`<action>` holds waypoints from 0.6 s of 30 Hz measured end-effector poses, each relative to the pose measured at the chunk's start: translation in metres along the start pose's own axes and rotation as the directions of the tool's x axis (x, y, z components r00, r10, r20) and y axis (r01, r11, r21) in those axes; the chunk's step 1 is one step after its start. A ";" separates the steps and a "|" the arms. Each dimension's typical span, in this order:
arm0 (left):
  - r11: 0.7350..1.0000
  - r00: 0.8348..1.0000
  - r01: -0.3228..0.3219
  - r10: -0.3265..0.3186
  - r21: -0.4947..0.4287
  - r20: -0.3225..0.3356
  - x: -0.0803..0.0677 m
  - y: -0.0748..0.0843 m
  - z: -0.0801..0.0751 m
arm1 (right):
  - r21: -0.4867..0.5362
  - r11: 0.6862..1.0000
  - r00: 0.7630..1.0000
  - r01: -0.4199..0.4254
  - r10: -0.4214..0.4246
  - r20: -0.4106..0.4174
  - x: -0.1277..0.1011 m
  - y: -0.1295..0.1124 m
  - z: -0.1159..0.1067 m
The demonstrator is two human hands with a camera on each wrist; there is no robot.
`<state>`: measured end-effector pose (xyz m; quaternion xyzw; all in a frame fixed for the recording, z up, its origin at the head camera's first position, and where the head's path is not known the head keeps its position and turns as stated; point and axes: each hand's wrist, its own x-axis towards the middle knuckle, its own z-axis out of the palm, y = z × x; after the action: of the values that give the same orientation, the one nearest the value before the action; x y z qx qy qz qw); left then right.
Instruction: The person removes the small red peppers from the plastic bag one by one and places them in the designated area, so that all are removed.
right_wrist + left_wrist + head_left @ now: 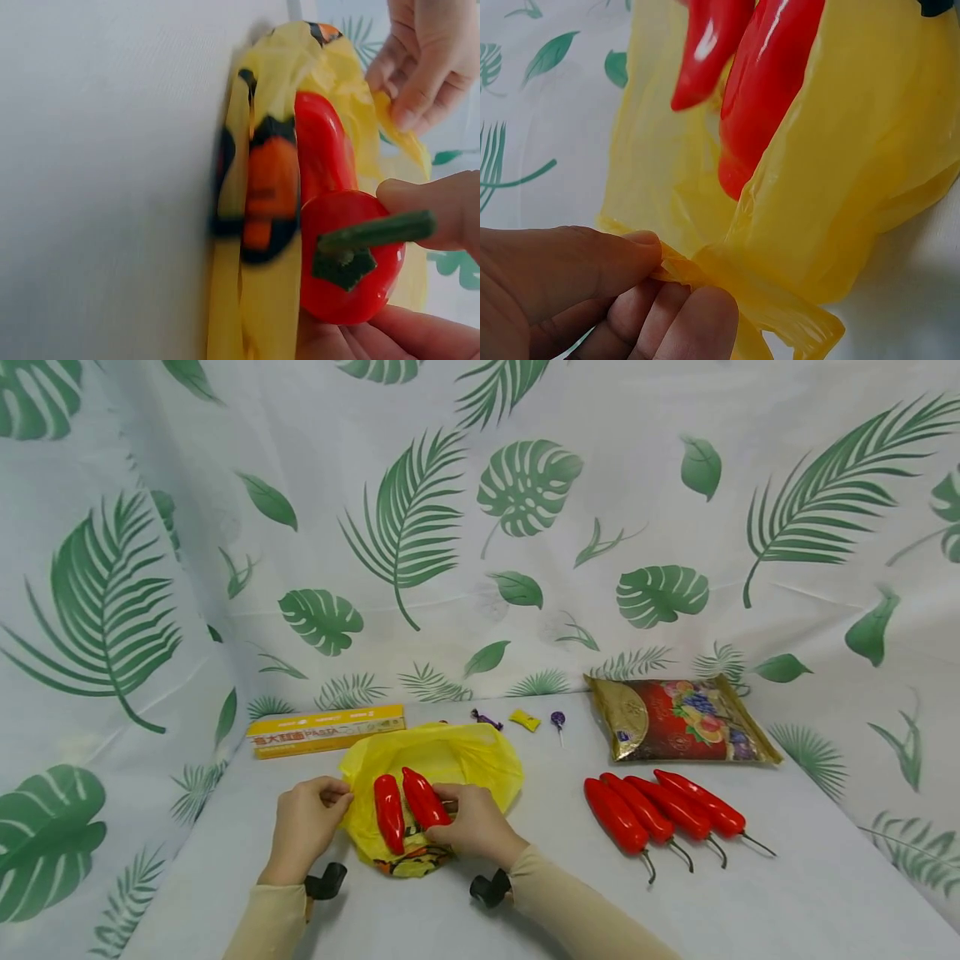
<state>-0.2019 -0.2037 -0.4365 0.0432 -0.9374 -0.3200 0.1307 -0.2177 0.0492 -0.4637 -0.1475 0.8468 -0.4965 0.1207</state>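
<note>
Right hand (471, 823) grips a red pepper (424, 799), half into the yellow bag (442, 760). Left hand (307, 822) pinches the bag's rim beside it. Bagging step; next, probably push deeper.

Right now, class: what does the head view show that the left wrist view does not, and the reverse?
Only the head view shows the right hand, four loose red peppers, the snack packet, the pasta box and sweets. Only the left wrist view shows the fingertips pinching the bag's edge close up. Both show the left hand, the yellow bag and two red peppers.
</note>
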 end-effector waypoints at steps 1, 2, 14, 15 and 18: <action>1.000 1.000 -0.002 0.002 0.001 -0.001 0.000 0.000 0.000 | -0.001 1.000 1.000 0.004 -0.004 -0.003 -0.002 0.001 -0.003; 1.000 1.000 -0.004 0.004 0.001 -0.002 0.000 0.000 0.000 | -0.004 1.000 1.000 0.007 -0.007 -0.005 -0.004 0.003 -0.007; 1.000 1.000 -0.001 0.001 0.007 0.017 0.000 0.000 0.000 | -0.094 0.995 0.996 -0.046 0.038 -0.085 -0.032 0.029 -0.053; 1.000 1.000 -0.001 0.001 0.008 0.018 0.000 0.000 0.001 | -0.100 0.994 0.994 -0.052 0.043 -0.097 -0.035 0.031 -0.057; 1.000 0.999 0.008 -0.009 0.005 0.032 0.000 0.000 0.001 | -0.118 0.989 0.989 -0.090 0.074 -0.131 -0.043 0.036 -0.068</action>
<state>-0.2018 -0.2025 -0.4373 0.0424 -0.9400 -0.3187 0.1142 -0.2059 0.1365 -0.4602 -0.0879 0.8873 -0.4459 0.0778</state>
